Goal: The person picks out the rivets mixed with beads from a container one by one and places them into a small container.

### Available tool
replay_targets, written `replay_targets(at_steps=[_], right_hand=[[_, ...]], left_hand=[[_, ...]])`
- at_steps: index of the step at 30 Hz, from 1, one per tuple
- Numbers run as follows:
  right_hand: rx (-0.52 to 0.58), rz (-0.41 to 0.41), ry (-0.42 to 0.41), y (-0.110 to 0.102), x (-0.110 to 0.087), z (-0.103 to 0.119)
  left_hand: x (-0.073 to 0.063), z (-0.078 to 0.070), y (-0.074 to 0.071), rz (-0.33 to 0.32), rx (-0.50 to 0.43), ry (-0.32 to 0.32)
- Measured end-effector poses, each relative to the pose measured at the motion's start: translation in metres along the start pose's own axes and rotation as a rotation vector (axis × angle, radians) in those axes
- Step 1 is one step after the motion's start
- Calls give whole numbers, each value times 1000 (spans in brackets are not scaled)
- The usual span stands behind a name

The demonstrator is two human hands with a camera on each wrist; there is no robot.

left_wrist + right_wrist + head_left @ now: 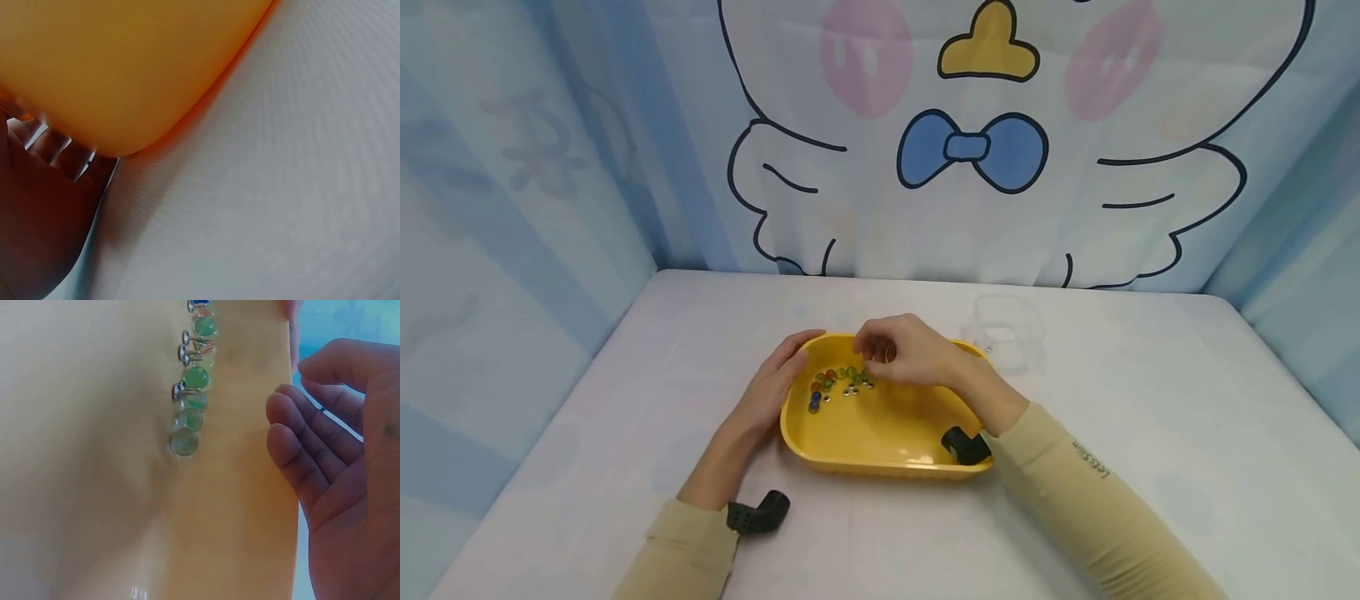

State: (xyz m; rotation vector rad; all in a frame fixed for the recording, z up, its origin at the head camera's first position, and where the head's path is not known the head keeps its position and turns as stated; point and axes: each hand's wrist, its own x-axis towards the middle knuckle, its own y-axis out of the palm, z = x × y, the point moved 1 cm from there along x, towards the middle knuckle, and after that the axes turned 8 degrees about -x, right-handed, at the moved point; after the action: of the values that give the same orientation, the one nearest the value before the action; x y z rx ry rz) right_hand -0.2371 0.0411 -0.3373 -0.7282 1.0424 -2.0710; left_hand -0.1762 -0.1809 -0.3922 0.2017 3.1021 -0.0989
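My left hand [772,382] grips the left end of a yellow tray [880,462], its thumb at the rim and its fingers along the outside. Over the far side of the tray, my right hand [910,350] has loosely bent fingers, and nothing shows between them in the right wrist view. Green, orange and blue glass marbles [185,442] lie in a curved row on the tray floor, left of my right hand. Several small silver flat-headed studs [183,354] stand close beside the row. The left wrist view shows mostly the tray's outer wall [125,75].
A clear plastic container [1007,333] stands behind the tray's far right corner on the white table [1150,400]. Black wrist devices [760,512] are worn on both arms. A printed curtain [970,225] hangs along the table's far edge.
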Motion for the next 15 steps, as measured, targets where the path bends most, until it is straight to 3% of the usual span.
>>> replay_targets(at_steps=[15], right_hand=[[-10, 159, -7, 14, 3, 0]], left_hand=[[0, 1, -3, 9, 6, 14]])
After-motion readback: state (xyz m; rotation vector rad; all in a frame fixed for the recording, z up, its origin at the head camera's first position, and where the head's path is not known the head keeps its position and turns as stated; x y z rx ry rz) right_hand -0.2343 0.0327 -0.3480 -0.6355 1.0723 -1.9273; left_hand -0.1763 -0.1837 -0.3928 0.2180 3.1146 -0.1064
